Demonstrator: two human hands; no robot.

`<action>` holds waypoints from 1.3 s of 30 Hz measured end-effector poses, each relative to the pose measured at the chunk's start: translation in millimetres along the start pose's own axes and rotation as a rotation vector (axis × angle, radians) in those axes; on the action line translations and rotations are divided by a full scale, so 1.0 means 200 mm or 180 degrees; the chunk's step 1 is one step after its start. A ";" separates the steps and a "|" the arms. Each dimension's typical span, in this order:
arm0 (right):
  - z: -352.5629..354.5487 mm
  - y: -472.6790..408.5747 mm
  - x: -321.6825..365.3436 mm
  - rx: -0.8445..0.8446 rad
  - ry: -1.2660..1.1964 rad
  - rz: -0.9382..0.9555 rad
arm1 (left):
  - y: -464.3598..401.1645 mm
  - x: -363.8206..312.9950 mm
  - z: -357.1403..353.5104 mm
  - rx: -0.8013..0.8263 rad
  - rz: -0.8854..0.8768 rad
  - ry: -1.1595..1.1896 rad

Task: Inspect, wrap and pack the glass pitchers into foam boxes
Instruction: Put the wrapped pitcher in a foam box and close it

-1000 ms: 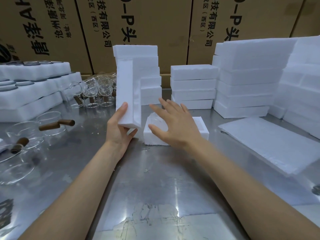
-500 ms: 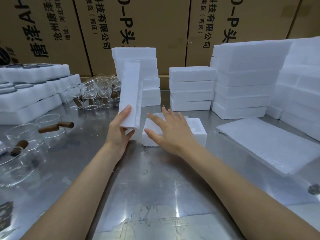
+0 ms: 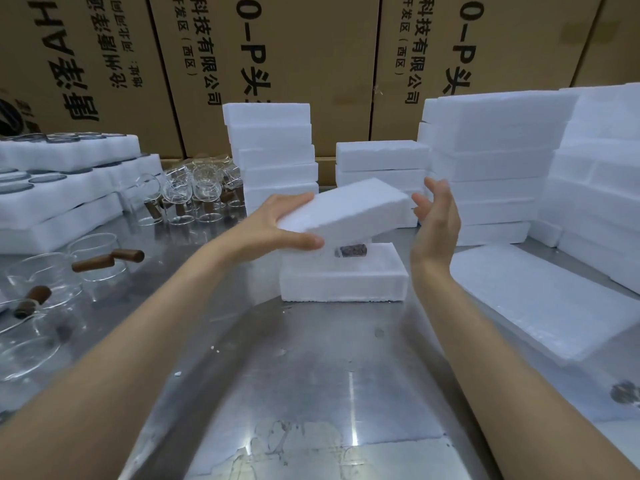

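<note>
On the steel table (image 3: 311,358), the left hand (image 3: 277,226) grips the light, crumbly foam lid (image 3: 346,209) by its near end, tilted over the foam box (image 3: 343,285) just below, right hand (image 3: 436,220) released beside its far end

Worktop (image 3: 311,375) is scuffed, shiny stainless steel, catching glare from overhead light near its front edge. Along its far edge there's a solid wall of big brown cardboard cartons (image 3: 311,64) with black Chinese print, blocking whatever's behind.
</note>
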State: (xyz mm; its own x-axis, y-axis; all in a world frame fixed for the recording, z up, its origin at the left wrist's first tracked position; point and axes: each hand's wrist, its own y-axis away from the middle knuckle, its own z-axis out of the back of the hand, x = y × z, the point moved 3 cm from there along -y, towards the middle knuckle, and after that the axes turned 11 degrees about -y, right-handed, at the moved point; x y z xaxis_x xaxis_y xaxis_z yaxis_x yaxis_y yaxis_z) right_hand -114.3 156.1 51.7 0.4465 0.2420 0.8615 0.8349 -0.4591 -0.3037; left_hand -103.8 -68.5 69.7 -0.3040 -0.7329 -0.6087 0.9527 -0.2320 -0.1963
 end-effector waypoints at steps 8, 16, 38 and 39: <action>-0.05 0.03 -0.08 0.0493 0.0622 -0.0080 | -0.07 -0.02 -0.02 0.0696 0.0014 -0.0520; -0.06 0.08 -0.12 0.0254 0.1274 0.0141 | -0.08 0.05 -0.06 0.0922 0.0120 -0.0435; -0.05 0.08 -0.11 0.0325 0.1834 0.0290 | -0.01 0.13 -0.10 0.0527 0.0396 0.0383; -0.05 0.08 -0.11 0.0323 0.1808 0.0276 | -0.01 0.13 -0.10 0.0523 0.0406 0.0382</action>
State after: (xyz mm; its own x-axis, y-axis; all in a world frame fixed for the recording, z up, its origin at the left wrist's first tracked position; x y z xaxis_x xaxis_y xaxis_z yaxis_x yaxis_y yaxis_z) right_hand -114.2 135.3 31.1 0.2952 -0.3020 0.9064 0.8422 -0.3657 -0.3961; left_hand -113.3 -74.0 38.7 -0.1701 -0.6840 -0.7094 0.9680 -0.2507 0.0096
